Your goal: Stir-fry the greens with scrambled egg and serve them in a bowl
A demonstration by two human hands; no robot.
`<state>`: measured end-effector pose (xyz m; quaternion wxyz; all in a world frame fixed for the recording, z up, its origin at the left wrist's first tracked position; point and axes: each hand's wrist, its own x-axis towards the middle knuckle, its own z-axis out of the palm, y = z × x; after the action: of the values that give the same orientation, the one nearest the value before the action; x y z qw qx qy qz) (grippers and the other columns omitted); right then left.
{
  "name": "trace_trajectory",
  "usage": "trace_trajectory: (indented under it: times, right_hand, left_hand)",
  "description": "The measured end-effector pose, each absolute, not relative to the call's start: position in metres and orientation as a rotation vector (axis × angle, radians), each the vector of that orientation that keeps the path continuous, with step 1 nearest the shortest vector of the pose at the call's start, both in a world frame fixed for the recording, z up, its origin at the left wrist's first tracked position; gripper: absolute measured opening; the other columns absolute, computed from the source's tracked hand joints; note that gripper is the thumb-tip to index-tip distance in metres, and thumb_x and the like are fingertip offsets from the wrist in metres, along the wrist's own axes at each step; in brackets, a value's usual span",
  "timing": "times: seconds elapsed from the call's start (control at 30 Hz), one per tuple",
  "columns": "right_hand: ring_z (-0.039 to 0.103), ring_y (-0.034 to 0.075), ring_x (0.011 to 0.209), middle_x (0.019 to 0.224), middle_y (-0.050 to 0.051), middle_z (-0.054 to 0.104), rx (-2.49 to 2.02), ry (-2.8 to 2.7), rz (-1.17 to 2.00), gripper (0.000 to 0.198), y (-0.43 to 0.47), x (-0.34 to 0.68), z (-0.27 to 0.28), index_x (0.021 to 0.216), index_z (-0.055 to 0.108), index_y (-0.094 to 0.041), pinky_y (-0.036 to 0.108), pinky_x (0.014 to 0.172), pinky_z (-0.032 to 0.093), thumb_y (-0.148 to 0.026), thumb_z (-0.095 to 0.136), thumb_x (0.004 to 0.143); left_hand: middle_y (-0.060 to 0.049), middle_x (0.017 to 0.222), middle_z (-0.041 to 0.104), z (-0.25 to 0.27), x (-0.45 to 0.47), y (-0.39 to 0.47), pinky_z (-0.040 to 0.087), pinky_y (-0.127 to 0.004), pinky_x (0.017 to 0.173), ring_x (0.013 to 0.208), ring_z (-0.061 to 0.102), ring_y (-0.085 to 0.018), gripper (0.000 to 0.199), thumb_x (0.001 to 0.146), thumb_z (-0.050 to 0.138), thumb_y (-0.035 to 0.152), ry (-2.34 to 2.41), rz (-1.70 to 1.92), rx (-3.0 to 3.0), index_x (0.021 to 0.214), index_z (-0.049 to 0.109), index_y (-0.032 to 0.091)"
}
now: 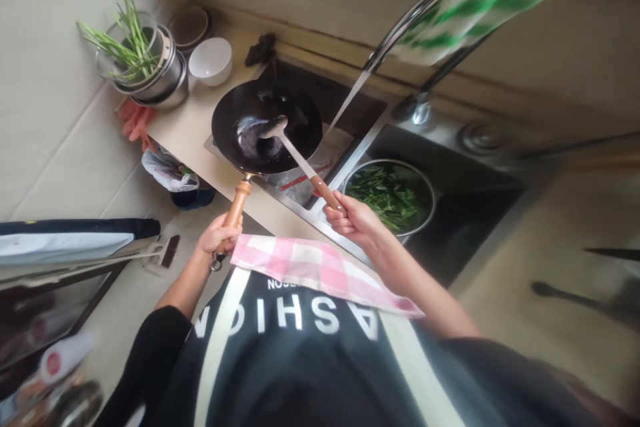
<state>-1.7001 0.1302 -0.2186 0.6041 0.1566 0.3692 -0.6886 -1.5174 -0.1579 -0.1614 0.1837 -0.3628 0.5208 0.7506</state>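
Black wok (267,125) — left hand (219,235), right hand (353,219) spatula (298,158).

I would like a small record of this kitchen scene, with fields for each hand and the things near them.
left hand: grips wooden handle of black wok
right hand: holds spatula, its blade inside the wok
wok: on the stove, looks empty of food
sink: metal bowl of greens
counter corner: white bowl, steel pot with green stalks

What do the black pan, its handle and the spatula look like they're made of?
The wok looks like dark, seasoned metal with a glossy wet sheen. Its handle, held by the left hand, looks like brown wood. The spatula in the right hand has a pale metal blade and shaft, apparently steel.
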Motion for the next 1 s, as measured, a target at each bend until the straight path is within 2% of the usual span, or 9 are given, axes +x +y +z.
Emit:
trace_trajectory:
  times: [0.1, 0.27, 0.37, 0.53, 0.73, 0.87, 1.0]
  right_hand:
    - [0.001, 0.004, 0.044, 0.057, -0.010, 0.025, 0.470, 0.800, -1.584, 0.028, 0.105, -1.693, -0.208, 0.113, 0.050, -0.020, 0.012, 0.034, 0.004, -0.039, 0.032, 0.106]
    - [0.007, 0.004, 0.041, 0.058, -0.009, 0.027, 0.605, 0.756, -1.622, 0.034, 0.083, -1.681, -0.210, 0.108, 0.049, -0.019, 0.010, 0.034, 0.008, -0.035, 0.019, 0.109]
    - [0.013, 0.004, 0.041, 0.060, -0.007, 0.034, 0.656, 0.769, -1.658, 0.035, 0.087, -1.676, -0.219, 0.112, 0.051, -0.018, 0.009, 0.034, 0.012, -0.034, 0.020, 0.109]
    - [0.030, 0.005, 0.046, 0.068, -0.001, 0.047, 0.695, 0.917, -1.667, 0.033, 0.108, -1.676, -0.230, 0.115, 0.054, -0.016, 0.011, 0.039, 0.026, -0.035, 0.028, 0.108]
    - [0.044, 0.009, 0.053, 0.074, 0.003, 0.055, 0.671, 1.109, -1.686, 0.031, 0.133, -1.675, -0.238, 0.115, 0.058, -0.017, 0.017, 0.045, 0.038, -0.038, 0.037, 0.105]
    - [0.058, 0.012, 0.061, 0.080, 0.007, 0.066, 0.516, 1.551, -1.464, 0.041, 0.156, -1.699, -0.244, 0.117, 0.062, -0.017, 0.021, 0.052, 0.048, -0.052, 0.049, 0.102]
    - [0.056, 0.009, 0.056, 0.077, 0.002, 0.064, 0.613, 2.257, -1.499, 0.038, 0.179, -1.786, -0.253, 0.116, 0.058, -0.016, 0.017, 0.047, 0.042, -0.051, 0.053, 0.101]
  left_hand:
    - [0.004, 0.063, 0.055, -0.184, -1.504, -0.146, 0.031, -0.018, 0.044, 0.046, 0.044, -0.006, 0.047, 0.056, 0.083, 0.028, 1.400, 2.183, -1.028, 0.091, 0.055, 0.016]
    - [0.006, 0.060, 0.050, -0.205, -1.501, -0.133, 0.028, -0.021, 0.046, 0.047, 0.039, -0.007, 0.045, 0.057, 0.080, 0.027, 1.276, 2.179, -1.048, 0.092, 0.053, 0.019]
    - [0.005, 0.065, 0.052, -0.210, -1.504, -0.127, 0.027, -0.022, 0.046, 0.048, 0.040, -0.007, 0.047, 0.056, 0.079, 0.028, 1.290, 2.188, -0.958, 0.094, 0.051, 0.021]
    - [0.005, 0.064, 0.052, -0.224, -1.514, -0.118, 0.031, -0.022, 0.049, 0.052, 0.045, -0.008, 0.044, 0.063, 0.079, 0.031, 1.323, 2.266, -0.829, 0.093, 0.050, 0.019]
    - [0.008, 0.055, 0.049, -0.247, -1.542, -0.109, 0.027, -0.023, 0.044, 0.039, 0.041, -0.008, 0.048, 0.064, 0.080, 0.030, 1.182, 2.259, -0.612, 0.095, 0.045, 0.021]
    - [0.009, 0.054, 0.049, -0.249, -1.549, -0.108, 0.025, -0.022, 0.044, 0.038, 0.040, -0.007, 0.049, 0.066, 0.080, 0.031, 1.159, 2.280, -0.590, 0.097, 0.045, 0.020]
    - [0.008, 0.054, 0.050, -0.244, -1.539, -0.114, 0.032, -0.022, 0.048, 0.043, 0.043, -0.008, 0.048, 0.064, 0.082, 0.030, 1.216, 2.242, -0.642, 0.095, 0.048, 0.018]
